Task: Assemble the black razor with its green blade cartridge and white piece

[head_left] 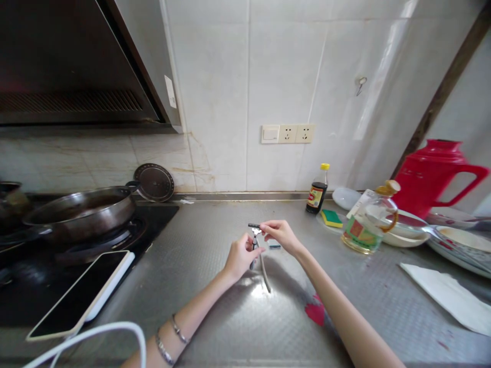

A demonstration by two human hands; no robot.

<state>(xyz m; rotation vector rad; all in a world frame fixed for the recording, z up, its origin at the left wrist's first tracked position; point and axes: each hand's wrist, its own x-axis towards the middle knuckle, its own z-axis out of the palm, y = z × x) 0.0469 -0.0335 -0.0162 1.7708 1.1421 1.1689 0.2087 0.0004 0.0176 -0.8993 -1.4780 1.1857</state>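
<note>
Upright over the steel counter [207,225] stands a safety razor [255,235], its dark handle pinched between the fingers of my left hand [241,255]. My right hand [279,234] is closed at the top, its thumb and fingertips on the end of the black razor head [253,225]. Whether the head is fully seated on the handle cannot be made out. Just behind my fingers lies a small blue-and-dark piece [274,245], perhaps a blade cartridge. A thin grey curved strip [264,273] rests on the counter below the razor.
At left, a steel pan [86,212] sits on the black stove, with a phone [82,294] and white cable [111,327] nearer. To the right are a sauce bottle [316,191], sponge [332,218], glass jug [366,227], red thermos [429,176], dishes and a white napkin [448,296].
</note>
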